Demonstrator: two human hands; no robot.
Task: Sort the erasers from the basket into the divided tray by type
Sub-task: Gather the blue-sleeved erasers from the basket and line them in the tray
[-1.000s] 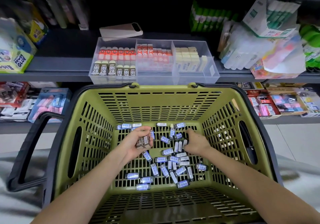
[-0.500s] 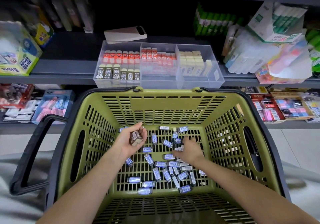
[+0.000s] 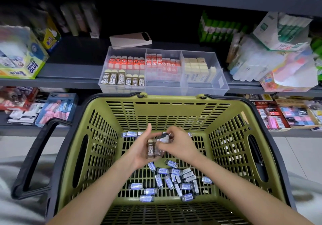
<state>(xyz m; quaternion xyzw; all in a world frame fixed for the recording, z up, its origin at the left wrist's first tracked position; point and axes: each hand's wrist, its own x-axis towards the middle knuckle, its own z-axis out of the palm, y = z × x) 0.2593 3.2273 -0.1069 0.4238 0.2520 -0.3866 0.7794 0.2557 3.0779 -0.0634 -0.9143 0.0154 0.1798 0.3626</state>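
Observation:
Both hands hover inside the olive green basket (image 3: pixel 167 109). My left hand (image 3: pixel 139 152) cups brown 2B erasers (image 3: pixel 150 150), palm up. My right hand (image 3: pixel 179 145) pinches another eraser (image 3: pixel 164 138) right against those in the left palm. Several blue-sleeved erasers (image 3: pixel 174 171) lie scattered on the basket floor below the hands. The clear divided tray (image 3: pixel 224 82) stands on the shelf behind the basket: brown 2B and red erasers in its left compartment, red-and-white ones in the middle, cream ones on the right.
A beige phone-like device (image 3: pixel 130 39) lies behind the tray. Glue boxes (image 3: pixel 22 62) stand at the left of the shelf, and bagged stationery (image 3: pixel 278 64) at the right. The basket's black handle (image 3: pixel 36 156) sticks out to the left. A lower shelf holds packaged goods.
My right hand rose from the eraser pile with an eraser and came to my left hand. My left hand lifted and moved toward the middle of the basket.

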